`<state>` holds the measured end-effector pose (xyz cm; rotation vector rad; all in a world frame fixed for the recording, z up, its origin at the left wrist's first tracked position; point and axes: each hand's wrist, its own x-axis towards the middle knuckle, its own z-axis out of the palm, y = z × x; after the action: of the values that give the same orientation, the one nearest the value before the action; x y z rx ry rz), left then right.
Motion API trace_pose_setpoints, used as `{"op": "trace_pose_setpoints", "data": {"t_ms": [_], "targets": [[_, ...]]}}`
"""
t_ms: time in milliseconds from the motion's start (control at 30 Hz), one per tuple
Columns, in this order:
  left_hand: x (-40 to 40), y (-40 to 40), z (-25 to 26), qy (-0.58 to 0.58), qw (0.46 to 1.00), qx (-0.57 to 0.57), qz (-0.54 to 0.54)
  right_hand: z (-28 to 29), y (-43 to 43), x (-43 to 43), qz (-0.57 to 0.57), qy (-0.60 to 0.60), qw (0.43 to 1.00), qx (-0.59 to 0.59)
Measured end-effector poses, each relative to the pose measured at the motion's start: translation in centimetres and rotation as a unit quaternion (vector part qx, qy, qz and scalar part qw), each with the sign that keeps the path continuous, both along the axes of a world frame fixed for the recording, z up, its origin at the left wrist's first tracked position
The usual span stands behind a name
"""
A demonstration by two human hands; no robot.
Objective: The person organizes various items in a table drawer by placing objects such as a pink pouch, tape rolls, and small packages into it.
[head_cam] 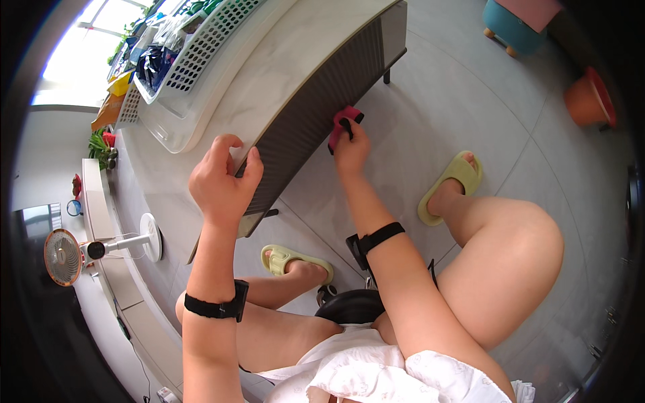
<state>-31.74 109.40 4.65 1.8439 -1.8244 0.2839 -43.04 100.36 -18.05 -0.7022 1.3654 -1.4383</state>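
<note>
My right hand (352, 146) grips a pink-red and black hand-held object (342, 122) by a black part under the fingers. Its exact kind is unclear, as my fingers hide some of it. It is at the lower edge of the dark ribbed side panel (307, 108) of a low table; I cannot tell whether it touches. At the near edge of the marble-look tabletop (282, 55), my left hand (224, 176) has its thumb and curled fingers apart, with nothing seen between them. Black straps with small devices circle both forearms.
On the tabletop, a white perforated basket (201, 53) of packets stands in a clear plastic tray (174, 136). A white fan (63, 257) is at left. An orange pot (587, 101) and a blue stool (514, 30) are at right. My slippered feet are apart on grey tiles.
</note>
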Motion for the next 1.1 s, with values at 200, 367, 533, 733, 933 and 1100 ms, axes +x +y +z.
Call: {"op": "trace_pose_setpoints", "data": {"t_ms": [200, 367, 533, 733, 933, 1100], "targets": [[0.6, 0.2, -0.6, -0.013, 1.0, -0.023, 0.005, 9.2, 0.6, 1.5, -0.079, 0.078, 0.979, -0.172], [0.7, 0.5, -0.4, -0.01, 1.0, -0.017, 0.004, 9.3, -0.7, 1.0, -0.101, 0.146, 0.953, -0.246], [-0.1, -0.1, -0.1, -0.006, 1.0, -0.013, -0.016, -0.9, -1.8, -0.5, -0.104, 0.137, 0.982, -0.081], [0.5, 0.2, -0.5, -0.013, 1.0, -0.018, -0.001, 7.0, -5.3, -2.9, -0.209, 0.075, 0.966, -0.13], [0.1, 0.2, 0.0, -0.007, 1.0, -0.002, -0.008, 8.2, -8.6, -4.0, -0.177, 0.162, 0.943, -0.232], [0.0, 0.1, -0.1, -0.019, 1.0, -0.006, -0.008, 2.0, -6.8, -6.7, -0.029, 0.215, 0.971, -0.096]]}}
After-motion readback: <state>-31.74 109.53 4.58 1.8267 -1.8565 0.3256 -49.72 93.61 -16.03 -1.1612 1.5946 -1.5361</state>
